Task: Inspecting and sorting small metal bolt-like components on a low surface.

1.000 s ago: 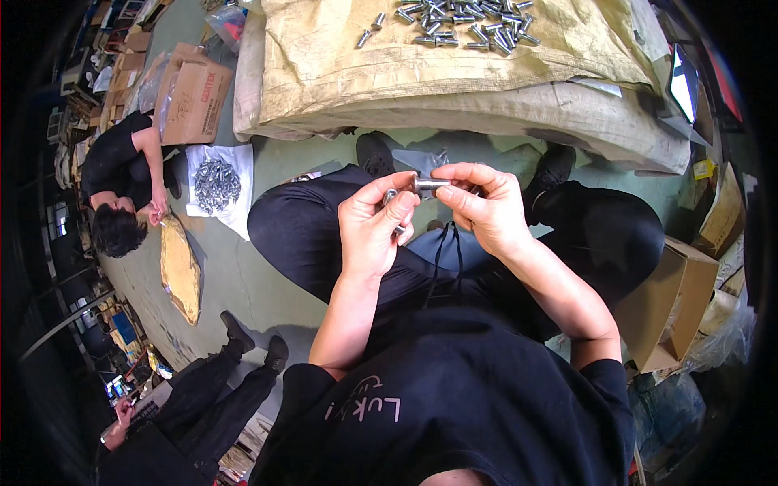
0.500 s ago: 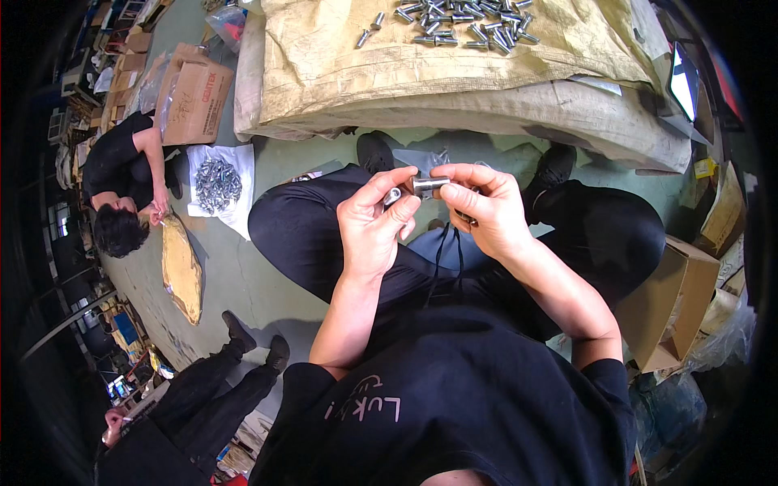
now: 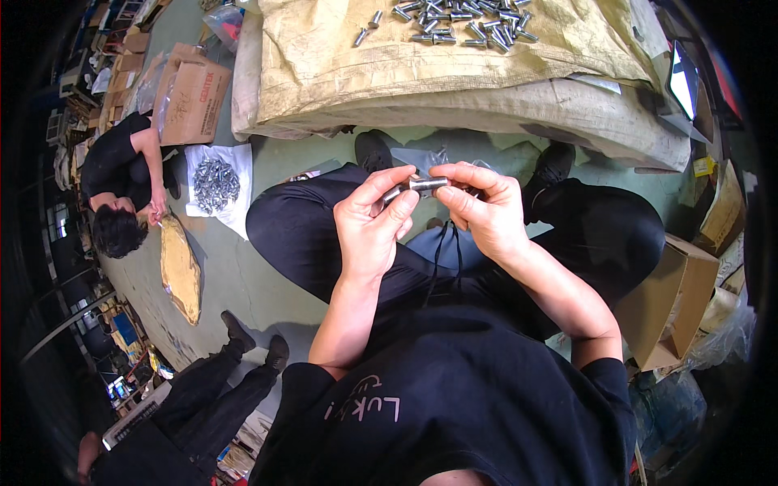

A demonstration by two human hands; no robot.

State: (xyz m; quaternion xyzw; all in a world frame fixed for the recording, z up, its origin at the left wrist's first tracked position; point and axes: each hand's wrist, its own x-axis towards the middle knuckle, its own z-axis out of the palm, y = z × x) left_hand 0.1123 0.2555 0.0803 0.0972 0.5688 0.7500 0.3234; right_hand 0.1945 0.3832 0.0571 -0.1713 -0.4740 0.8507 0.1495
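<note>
Over my lap, both hands pinch one shiny metal bolt (image 3: 427, 184) between their fingertips. My left hand (image 3: 366, 231) is closed at its left end, and a second metal bolt (image 3: 392, 194) rests in those same fingers. The right end of the shared bolt sits between thumb and fingers of my right hand (image 3: 493, 217). Something dark and shiny shows partly beneath the right fingers, too hidden to name. Ahead of me, a pile of similar bolts (image 3: 466, 20) lies on a yellowish cloth-covered surface (image 3: 365, 85).
Left of me, bolts (image 3: 215, 186) lie on a white sheet (image 3: 239, 219) on the floor. A crouching person (image 3: 121, 162) works beside a cardboard box (image 3: 193, 97); another person's legs (image 3: 219, 389) stretch nearby. At right stands an open carton (image 3: 668, 304).
The shared bolt has turned slightly between my fingertips, and the second bolt has shifted in my left fingers. At lower left, the other person's hand has moved downward.
</note>
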